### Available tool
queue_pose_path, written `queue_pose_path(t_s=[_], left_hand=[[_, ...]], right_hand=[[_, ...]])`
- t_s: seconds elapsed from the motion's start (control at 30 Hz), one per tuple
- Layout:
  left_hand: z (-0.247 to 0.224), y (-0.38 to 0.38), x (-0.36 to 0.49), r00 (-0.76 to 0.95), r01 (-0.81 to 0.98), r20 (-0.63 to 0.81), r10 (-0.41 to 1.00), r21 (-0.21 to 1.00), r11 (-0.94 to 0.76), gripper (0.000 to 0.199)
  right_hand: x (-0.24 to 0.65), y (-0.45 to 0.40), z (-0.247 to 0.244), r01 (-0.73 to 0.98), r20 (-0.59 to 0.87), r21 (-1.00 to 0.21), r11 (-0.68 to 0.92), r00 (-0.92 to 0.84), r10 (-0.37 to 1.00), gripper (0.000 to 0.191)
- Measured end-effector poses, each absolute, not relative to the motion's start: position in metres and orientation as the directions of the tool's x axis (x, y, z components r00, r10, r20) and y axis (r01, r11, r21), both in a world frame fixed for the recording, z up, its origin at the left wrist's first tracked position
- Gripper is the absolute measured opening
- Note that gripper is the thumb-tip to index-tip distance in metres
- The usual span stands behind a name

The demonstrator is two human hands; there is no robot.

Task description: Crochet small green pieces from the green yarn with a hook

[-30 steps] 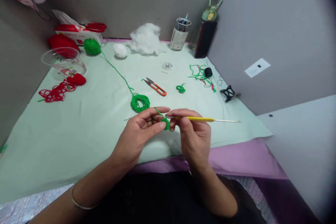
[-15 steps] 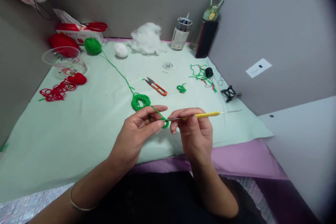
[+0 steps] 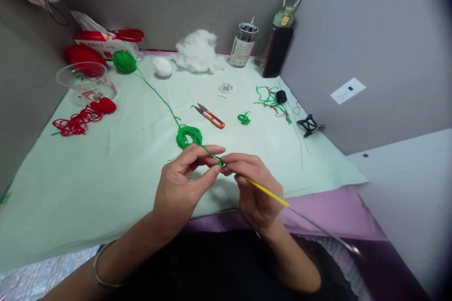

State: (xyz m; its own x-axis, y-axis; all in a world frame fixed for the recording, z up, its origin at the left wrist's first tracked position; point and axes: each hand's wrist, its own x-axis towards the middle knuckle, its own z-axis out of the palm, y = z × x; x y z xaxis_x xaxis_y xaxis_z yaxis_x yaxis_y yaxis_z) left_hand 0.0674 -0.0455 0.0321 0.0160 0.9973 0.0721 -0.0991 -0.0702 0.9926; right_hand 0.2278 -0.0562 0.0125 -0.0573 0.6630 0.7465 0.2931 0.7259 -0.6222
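My left hand point(image 3: 181, 181) pinches a small green crocheted piece point(image 3: 220, 163) between thumb and fingers, mostly hidden by the fingertips. Green yarn runs over my left index finger from a loose green coil point(image 3: 189, 137) just beyond it. In my right hand point(image 3: 259, 188) is a yellow-handled crochet hook point(image 3: 267, 192), its long metal end slanting down to the right. The hook's near tip is at the green piece, hidden among the fingers. Both hands' fingertips meet there.
Orange snips point(image 3: 211, 116) and a small green yarn piece point(image 3: 244, 118) lie beyond my hands. Further back are a green yarn ball point(image 3: 125, 61), white ball point(image 3: 162, 67), stuffing point(image 3: 198, 51), pen jar point(image 3: 243, 45) and phone point(image 3: 278, 52). Red yarn point(image 3: 76, 121) lies left, a black clip point(image 3: 310, 126) right.
The hook has swung from nearly level to slanting down to the right. My right hand has turned and lowered slightly, and the green piece is now more covered by fingertips.
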Motion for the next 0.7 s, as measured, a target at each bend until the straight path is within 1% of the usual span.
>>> queue_pose_path(t_s=[0.03,0.1,0.2,0.33,0.4,0.5,0.7], left_hand=[[0.0332,-0.0457,0.0674,0.012,-0.09,0.078,0.997,0.993,-0.077,0.019],[0.0341,-0.0455,0.0662,0.03,-0.103,0.046,0.999,0.994,-0.043,0.02],[0.0323,-0.0438,0.0634,0.095,-0.181,-0.015,0.995,0.983,0.032,0.02],[0.0273,-0.0417,0.0612,0.146,-0.259,-0.035,0.989,0.963,0.072,0.02],[0.0261,-0.0419,0.0609,0.141,-0.265,-0.043,0.989,0.961,0.079,0.021],[0.0265,-0.0437,0.0608,0.142,-0.257,-0.04,0.989,0.963,0.076,0.021],[0.0269,-0.045,0.0616,0.134,-0.264,-0.043,0.99,0.961,0.078,0.021]], right_hand=[[0.2279,-0.0563,0.012,0.284,0.743,-0.631,0.722,-0.046,0.667,0.022],[0.2275,-0.0564,0.0109,0.228,0.721,-0.676,0.701,0.01,0.693,0.024],[0.2256,-0.0561,0.0096,0.094,0.66,-0.751,0.654,0.099,0.744,0.022],[0.2244,-0.0547,0.0095,-0.101,0.579,-0.802,0.589,0.117,0.807,0.02],[0.225,-0.0538,0.0099,-0.164,0.559,-0.806,0.569,0.107,0.822,0.02],[0.2259,-0.0533,0.0107,-0.177,0.569,-0.8,0.574,0.086,0.818,0.02],[0.2256,-0.0563,0.0125,-0.08,0.581,-0.807,0.585,0.073,0.811,0.023]])
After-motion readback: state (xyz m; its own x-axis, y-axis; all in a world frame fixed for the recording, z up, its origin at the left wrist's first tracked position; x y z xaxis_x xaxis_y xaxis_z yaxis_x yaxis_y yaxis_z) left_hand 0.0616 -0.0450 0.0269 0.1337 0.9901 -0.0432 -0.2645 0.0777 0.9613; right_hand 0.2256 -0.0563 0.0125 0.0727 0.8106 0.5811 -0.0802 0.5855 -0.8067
